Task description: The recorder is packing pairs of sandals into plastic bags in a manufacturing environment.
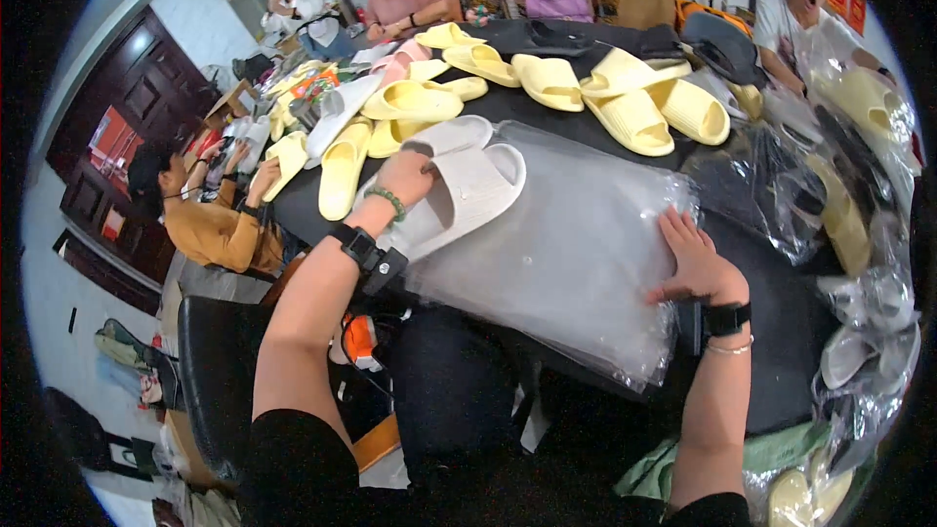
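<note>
Both my hands work: right hand (698, 263) flat and wide on the bags (576, 254), left hand (405, 179) holding white slippers (468, 190). None bagged yet; yellow slippers (625, 102) wait.

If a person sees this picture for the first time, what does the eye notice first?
First, the yellow slippers heaped at the far side of the dark table. Nearer, the left hand grips a white slipper, while the right hand lies flat on a stack of clear plastic bags.
</note>
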A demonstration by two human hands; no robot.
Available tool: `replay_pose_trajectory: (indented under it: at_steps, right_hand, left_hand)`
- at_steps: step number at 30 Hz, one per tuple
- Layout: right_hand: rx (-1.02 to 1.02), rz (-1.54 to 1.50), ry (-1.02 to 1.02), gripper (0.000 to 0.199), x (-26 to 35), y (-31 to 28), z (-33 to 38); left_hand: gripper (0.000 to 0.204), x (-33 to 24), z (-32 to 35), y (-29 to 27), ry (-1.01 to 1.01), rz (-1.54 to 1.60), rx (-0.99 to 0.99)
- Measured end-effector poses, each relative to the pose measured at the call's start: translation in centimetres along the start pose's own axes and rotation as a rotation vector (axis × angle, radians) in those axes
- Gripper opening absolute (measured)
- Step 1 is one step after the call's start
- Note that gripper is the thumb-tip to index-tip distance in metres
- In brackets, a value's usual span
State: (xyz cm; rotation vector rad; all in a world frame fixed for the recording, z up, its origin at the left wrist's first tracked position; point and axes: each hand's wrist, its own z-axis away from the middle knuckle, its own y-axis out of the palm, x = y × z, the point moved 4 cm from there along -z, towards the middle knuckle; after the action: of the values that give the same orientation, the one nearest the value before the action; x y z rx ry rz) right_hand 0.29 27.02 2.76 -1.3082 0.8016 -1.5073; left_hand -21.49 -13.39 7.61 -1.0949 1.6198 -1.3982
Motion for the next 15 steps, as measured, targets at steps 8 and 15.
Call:
replay_pose_trajectory:
  at_steps: [8, 15]
  right_hand:
    - [-0.024, 0.005, 0.046, 0.139, 0.3, 0.1, 0.2]
    - [-0.017, -0.008, -0.016, 0.136, 1.5, -0.1, -0.4]
  left_hand:
    - [0.021, 6.9, -8.1, -15.9, -0.128, -0.214, -0.528]
    - [0.031, 16.0, -9.4, -5.1, -0.467, -0.12, -0.338]
